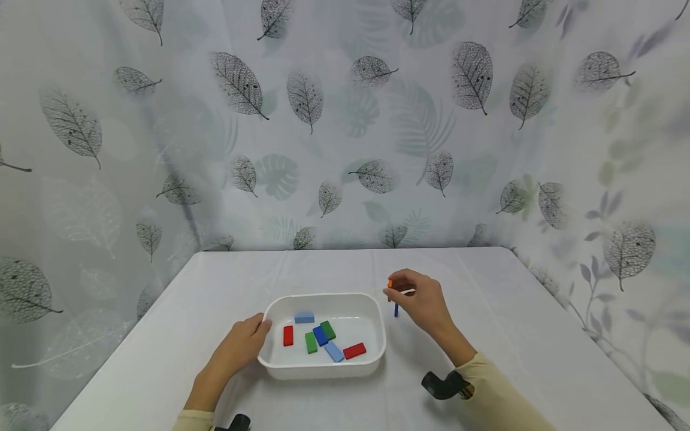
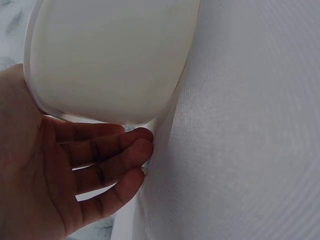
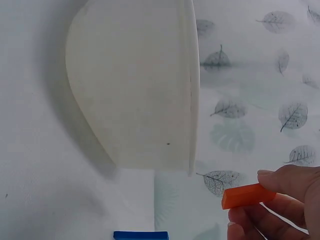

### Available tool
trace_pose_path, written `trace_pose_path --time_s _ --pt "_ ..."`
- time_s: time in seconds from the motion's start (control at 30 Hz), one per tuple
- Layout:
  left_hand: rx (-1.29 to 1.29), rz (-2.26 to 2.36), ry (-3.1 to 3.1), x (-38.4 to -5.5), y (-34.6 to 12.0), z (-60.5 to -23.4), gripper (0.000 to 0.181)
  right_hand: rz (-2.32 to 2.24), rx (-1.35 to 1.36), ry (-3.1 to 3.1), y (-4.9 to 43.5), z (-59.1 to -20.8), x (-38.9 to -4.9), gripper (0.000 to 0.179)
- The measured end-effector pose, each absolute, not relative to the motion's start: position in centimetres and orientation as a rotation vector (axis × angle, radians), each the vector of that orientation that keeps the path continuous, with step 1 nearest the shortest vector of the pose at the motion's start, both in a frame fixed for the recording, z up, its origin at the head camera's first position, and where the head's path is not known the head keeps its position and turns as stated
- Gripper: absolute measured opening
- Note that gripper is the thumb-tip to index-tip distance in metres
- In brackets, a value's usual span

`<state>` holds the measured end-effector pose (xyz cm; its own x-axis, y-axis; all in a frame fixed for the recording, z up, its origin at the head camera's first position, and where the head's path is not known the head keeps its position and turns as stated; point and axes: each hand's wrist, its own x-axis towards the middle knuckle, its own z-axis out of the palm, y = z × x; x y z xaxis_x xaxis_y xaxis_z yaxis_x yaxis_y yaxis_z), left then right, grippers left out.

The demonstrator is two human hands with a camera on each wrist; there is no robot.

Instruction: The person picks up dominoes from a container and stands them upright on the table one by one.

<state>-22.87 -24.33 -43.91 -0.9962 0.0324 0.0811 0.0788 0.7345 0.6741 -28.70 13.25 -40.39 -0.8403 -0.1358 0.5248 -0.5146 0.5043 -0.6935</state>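
Observation:
A white plastic tub (image 1: pixel 322 372) stands on the table, with my left hand (image 1: pixel 242 342) gripping its left end at the rim. In the left wrist view, the fingers (image 2: pixel 107 152) curl beside the tub's outer wall (image 2: pixel 110 60). Beyond the tub's right end, my right hand (image 1: pixel 423 299) pinches an orange block (image 3: pixel 247 195) between thumb and fingers, raised above the table. Just below that hand, a dark blue block (image 1: pixel 396 310) is on the tablecloth, partly cut off in the right wrist view. Inside the tub lie several red, green, light blue and dark blue blocks.
A white cloth covers the table (image 1: pixel 458 275). Behind it and along both sides hangs a leaf-patterned curtain (image 1: pixel 334 149). Black wrist-mounted devices (image 1: pixel 444 385) are near both sleeves.

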Motion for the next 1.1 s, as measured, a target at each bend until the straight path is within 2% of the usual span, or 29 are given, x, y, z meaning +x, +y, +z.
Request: trace_pose_path --time_s 1.1 --pt "-0.081 -1.115 -2.881 -23.0 -24.4 -44.0 0.032 1.241 0.332 -2.540 17.2 -44.3 -31.5 0.021"
